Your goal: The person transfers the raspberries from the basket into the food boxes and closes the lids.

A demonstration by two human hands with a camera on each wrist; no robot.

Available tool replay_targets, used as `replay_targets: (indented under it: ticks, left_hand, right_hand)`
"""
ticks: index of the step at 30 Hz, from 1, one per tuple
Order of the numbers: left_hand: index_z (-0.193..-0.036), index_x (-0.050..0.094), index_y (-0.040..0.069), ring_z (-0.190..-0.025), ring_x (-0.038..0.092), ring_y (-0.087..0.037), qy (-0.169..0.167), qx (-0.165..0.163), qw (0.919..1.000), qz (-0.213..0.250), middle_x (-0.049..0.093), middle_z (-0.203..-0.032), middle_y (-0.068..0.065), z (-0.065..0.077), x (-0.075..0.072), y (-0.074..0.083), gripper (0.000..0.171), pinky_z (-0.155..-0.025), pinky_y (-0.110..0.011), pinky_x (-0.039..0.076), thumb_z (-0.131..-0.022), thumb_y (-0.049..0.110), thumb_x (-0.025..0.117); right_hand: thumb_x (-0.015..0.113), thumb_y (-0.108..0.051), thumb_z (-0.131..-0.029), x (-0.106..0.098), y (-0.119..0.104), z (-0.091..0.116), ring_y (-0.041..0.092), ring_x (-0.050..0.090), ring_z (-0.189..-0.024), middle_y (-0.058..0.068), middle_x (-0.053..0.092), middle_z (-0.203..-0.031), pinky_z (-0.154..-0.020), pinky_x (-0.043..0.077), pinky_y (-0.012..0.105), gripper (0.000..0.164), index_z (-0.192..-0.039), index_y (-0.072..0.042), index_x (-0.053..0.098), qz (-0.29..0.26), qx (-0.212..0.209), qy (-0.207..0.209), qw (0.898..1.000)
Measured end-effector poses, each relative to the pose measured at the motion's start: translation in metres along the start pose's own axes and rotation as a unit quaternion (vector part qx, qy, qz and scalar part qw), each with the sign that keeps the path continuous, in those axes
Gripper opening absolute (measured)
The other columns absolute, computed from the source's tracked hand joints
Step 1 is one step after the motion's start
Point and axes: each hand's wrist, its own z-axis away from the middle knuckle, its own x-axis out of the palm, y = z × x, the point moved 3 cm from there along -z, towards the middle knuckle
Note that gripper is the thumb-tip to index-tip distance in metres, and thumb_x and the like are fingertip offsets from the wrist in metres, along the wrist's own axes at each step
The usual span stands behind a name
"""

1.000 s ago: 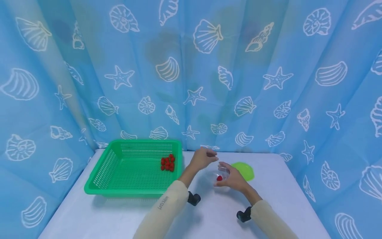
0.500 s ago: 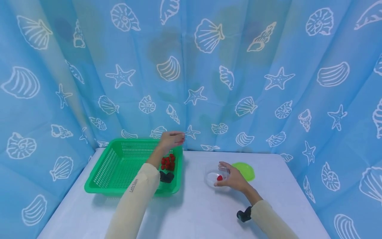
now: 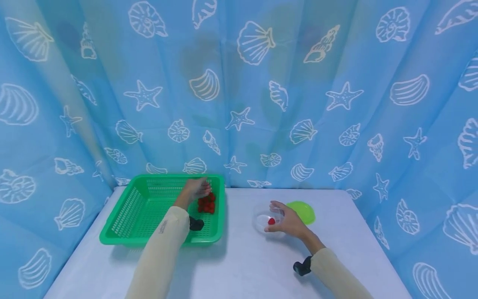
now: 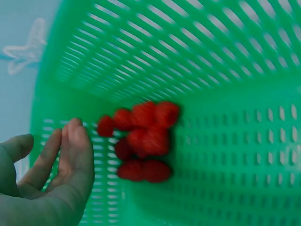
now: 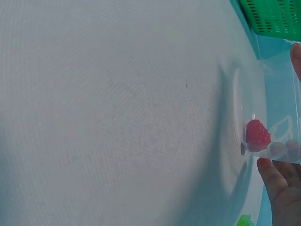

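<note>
A heap of several red raspberries [image 3: 206, 207] lies in the right part of a green slotted plastic basket [image 3: 160, 241]. My left hand [image 3: 196, 189] hovers at the basket's back right, close to these raspberries [image 4: 146, 136]. In the left wrist view its fingers are loosely bent, the thumb stands apart, and nothing is between them. My right hand [image 3: 292, 221] holds a clear round plastic container [image 3: 258, 220] on the table, thumb and fingers around its side. Inside sits a single raspberry [image 5: 257, 135]. Part of the container is hidden behind that hand.
A lime-green lid [image 3: 304, 211] lies on the white tabletop [image 3: 246, 265], just beyond my right hand. A blue curtain [image 3: 239, 95] with white shell prints hangs behind the table and along both sides. The basket takes up the table's left back.
My left hand has moved left from beside the clear container, over the basket's right rim, and down toward the raspberries. My right hand has stayed at the container. The head view has shifted slightly.
</note>
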Motion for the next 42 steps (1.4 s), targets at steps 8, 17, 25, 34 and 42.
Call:
replay_targets:
  ticks: [8, 17, 25, 34, 42]
  left_hand:
    - [-0.126, 0.054, -0.013, -0.102, 0.065, -0.031, 0.037, -0.016, 0.9991, -0.01, 0.059, -0.123, -0.027, -0.005, -0.014, -0.024, 0.044, -0.095, -0.04, 0.051, -0.105, 0.024, 0.043]
    - [-0.122, 0.055, -0.015, -0.092, 0.067, -0.03, 0.069, -0.009, 0.9972, -0.028, 0.06, -0.112, -0.026, -0.005, -0.01, -0.024, 0.034, -0.089, -0.039, 0.054, -0.099, 0.008, 0.049]
    - [-0.13, 0.044, -0.012, -0.092, 0.069, -0.031, 0.097, -0.017, 0.9943, -0.041, 0.06, -0.104, -0.023, -0.007, 0.001, -0.024, 0.042, -0.087, -0.039, 0.055, -0.094, 0.003, 0.061]
    - [-0.115, 0.053, -0.006, -0.084, 0.07, -0.028, 0.148, -0.04, 0.9742, -0.166, 0.067, -0.096, -0.018, -0.011, 0.012, -0.029, 0.039, -0.082, -0.039, 0.056, -0.084, 0.007, 0.073]
    - [-0.121, 0.048, -0.005, -0.087, 0.071, -0.029, 0.138, -0.04, 0.9792, -0.144, 0.065, -0.104, -0.021, -0.017, 0.015, -0.03, 0.045, -0.083, -0.039, 0.056, -0.087, 0.011, 0.074]
  right_hand:
    - [0.092, -0.043, -0.059, 0.001, -0.003, 0.0, 0.029, 0.04, -0.136, -0.004, 0.052, -0.142, -0.097, 0.044, 0.059, 0.103, -0.147, -0.027, 0.042, 0.005, 0.008, 0.0, 1.0]
    - [0.092, -0.047, -0.058, 0.001, -0.004, -0.001, 0.03, 0.039, -0.137, -0.002, 0.052, -0.142, -0.098, 0.043, 0.06, 0.105, -0.148, -0.026, 0.042, 0.002, -0.001, -0.003, 1.0]
    - [0.092, -0.046, -0.059, 0.0, -0.002, 0.001, 0.031, 0.04, -0.137, -0.001, 0.052, -0.142, -0.099, 0.043, 0.058, 0.104, -0.148, -0.024, 0.042, 0.004, -0.007, -0.001, 1.0]
    - [0.092, -0.046, -0.058, 0.001, -0.002, 0.001, 0.03, 0.039, -0.137, -0.002, 0.052, -0.142, -0.099, 0.042, 0.059, 0.104, -0.148, -0.025, 0.042, -0.002, -0.01, -0.002, 1.0]
    - [0.092, -0.047, -0.058, -0.001, 0.001, 0.0, 0.029, 0.039, -0.137, -0.003, 0.052, -0.142, -0.099, 0.042, 0.059, 0.105, -0.148, -0.027, 0.042, -0.003, -0.004, -0.002, 1.0]
